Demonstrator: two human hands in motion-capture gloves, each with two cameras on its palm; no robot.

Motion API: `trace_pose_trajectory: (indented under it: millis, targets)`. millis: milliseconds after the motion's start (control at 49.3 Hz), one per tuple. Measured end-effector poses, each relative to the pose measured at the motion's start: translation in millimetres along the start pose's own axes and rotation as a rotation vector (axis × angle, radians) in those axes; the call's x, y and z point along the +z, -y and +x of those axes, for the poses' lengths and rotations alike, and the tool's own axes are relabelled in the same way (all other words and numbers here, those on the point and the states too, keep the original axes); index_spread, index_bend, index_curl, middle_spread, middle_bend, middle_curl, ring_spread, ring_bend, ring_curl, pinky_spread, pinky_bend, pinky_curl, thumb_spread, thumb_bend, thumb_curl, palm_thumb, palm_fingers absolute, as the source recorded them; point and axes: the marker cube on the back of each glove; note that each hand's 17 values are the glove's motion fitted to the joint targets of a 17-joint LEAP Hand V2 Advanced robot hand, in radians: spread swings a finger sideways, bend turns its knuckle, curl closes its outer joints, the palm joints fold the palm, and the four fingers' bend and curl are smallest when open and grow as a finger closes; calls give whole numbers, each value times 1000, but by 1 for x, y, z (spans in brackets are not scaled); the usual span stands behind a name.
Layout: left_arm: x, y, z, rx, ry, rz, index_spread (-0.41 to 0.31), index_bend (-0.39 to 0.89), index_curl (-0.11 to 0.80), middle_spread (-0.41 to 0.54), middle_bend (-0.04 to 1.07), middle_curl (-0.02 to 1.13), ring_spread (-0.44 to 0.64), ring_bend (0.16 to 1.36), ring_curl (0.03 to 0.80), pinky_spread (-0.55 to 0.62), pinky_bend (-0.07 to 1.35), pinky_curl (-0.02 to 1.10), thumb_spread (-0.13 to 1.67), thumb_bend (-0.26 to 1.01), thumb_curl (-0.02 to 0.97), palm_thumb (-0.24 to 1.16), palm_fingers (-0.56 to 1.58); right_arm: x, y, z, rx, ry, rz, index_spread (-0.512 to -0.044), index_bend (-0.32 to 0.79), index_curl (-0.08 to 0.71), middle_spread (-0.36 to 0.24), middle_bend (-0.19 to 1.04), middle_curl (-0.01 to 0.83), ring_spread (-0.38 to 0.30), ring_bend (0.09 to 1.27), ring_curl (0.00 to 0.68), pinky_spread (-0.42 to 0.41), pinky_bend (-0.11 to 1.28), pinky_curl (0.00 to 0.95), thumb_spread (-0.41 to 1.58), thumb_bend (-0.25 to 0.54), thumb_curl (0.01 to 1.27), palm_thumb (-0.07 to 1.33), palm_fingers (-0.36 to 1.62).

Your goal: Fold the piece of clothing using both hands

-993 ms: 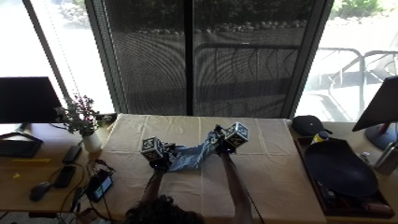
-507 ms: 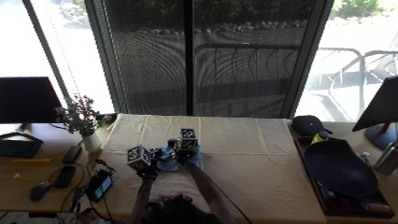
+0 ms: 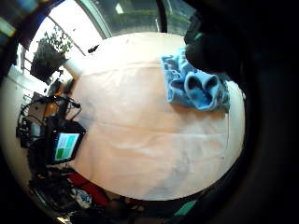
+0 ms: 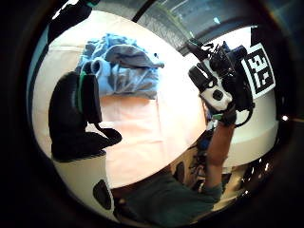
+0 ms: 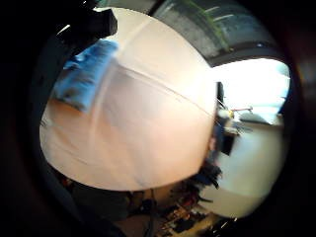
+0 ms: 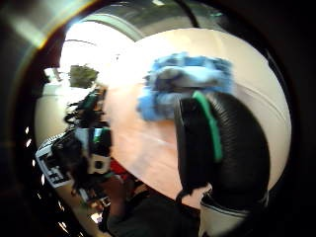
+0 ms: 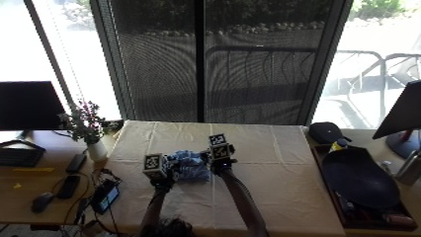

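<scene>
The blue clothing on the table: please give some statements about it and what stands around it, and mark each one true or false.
1. The blue clothing lies bunched on the cream tablecloth. True.
2. A potted plant stands at the table's left end. True.
3. The clothing hangs over the table's edge. False: it lies wholly on the table.
4. The left hand and right hand are at opposite ends of the table. False: both are beside the clothing.

I can read no words, brand names or signs anywhere around me. The small screen (image 3: pixel 65 145) lying beside the table (image 3: pixel 140 140) glows green and white, but whatever is written on it is too small for me to make out.
</scene>
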Motion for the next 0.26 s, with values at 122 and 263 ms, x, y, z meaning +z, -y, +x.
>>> trace_pose_trajectory:
  millis: [122,263]
  targets:
    - [-18,13,25,35,-70,20,-149,130,328,-66,182,374,117,398,326,88,548,388,1407,-1,359,561,540,7,-26,35,70,-96,-75,-371,150,212,-133,149,359,-30,278,308,85,739,395,1298,-21,412,491,264]
    - [-16,11,69,72,-220,-26,-148,127,323,-69,188,380,115,390,325,80,557,390,1391,-10,358,542,530,-25,-82,65,142,-105,-95,-372,116,213,-94,134,325,11,281,305,117,822,401,1386,-17,364,432,169]
